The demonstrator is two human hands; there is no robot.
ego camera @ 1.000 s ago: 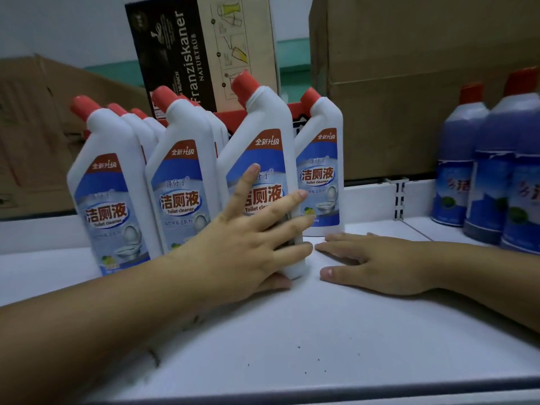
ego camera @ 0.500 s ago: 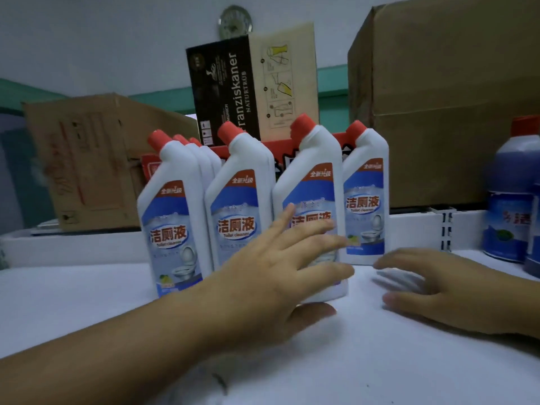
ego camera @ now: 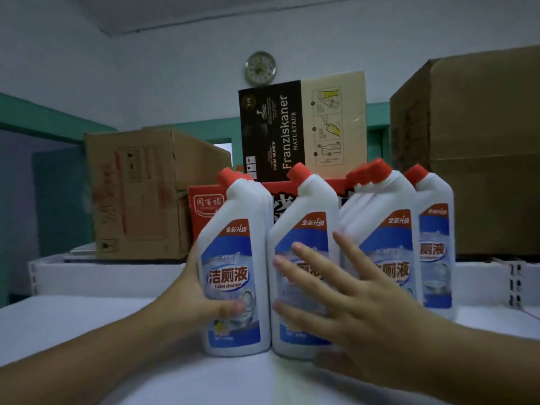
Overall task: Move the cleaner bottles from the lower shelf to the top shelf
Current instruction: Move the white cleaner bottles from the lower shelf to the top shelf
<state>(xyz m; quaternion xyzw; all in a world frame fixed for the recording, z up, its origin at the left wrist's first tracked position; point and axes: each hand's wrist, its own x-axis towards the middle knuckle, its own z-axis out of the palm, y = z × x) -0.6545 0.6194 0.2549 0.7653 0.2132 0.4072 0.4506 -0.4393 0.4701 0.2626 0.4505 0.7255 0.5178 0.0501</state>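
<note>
Now shifted to leftmost white plastic red-capped cleaner bottle (ego camera: 233, 273), left hand (ego camera: 190, 299) gripping it, right hand (ego camera: 344, 296) open-fingered against neighbours; row apparently shelved, tidying left.

White bottles (ego camera: 233, 258), red caps (ego camera: 226, 175), blue-red labels (ego camera: 230, 276); brown boxes (ego camera: 137, 194).

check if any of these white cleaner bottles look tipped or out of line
Nothing stands out: the white cleaner bottles stand upright in a tight row on the shelf, red caps on, no spill. The left hand holds the leftmost.
</note>
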